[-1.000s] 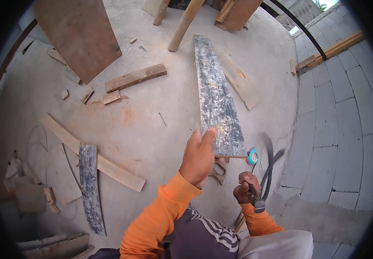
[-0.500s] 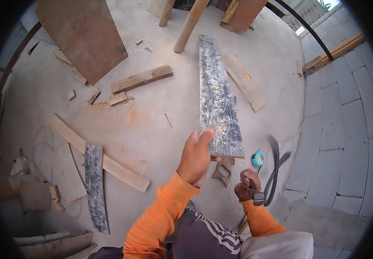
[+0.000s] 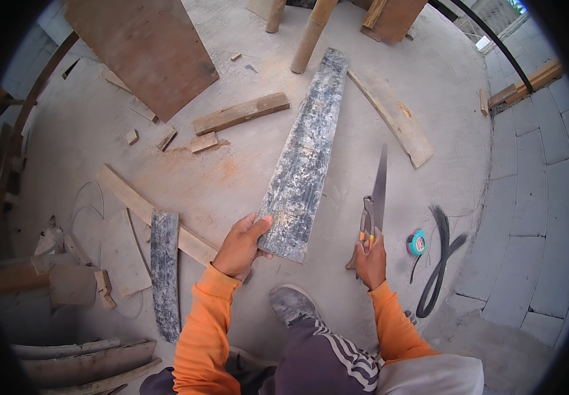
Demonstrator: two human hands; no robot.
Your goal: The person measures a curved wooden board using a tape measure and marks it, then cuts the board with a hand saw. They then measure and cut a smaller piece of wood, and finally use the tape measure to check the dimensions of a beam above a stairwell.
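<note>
My left hand (image 3: 238,247) is closed on the near end of a long plank (image 3: 307,158) with a scuffed black-and-white face, its thumb on top. The plank slants up and away from me. To the right, my right hand (image 3: 370,260) is wrapped round the handles of a pair of pliers (image 3: 367,220) with yellow-and-orange grips, jaws pointing away. A handsaw (image 3: 380,181) lies beside and partly under them, its handle mostly behind the hand. Right of that hand are a teal tape measure (image 3: 417,242) and a bundle of dark tie wire (image 3: 439,276).
Several timber pieces lie about, including a thick block (image 3: 241,113), a pale plank (image 3: 396,122) and a shorter black board (image 3: 165,276). A brown plywood sheet (image 3: 143,52) and a post (image 3: 312,39) stand farther off. A grey block wall (image 3: 521,178) bounds the right.
My left hand has moved left with the plank, uncovering the saw. My right hand no longer holds the hammer and now grips the pliers. The view has shifted slightly.
</note>
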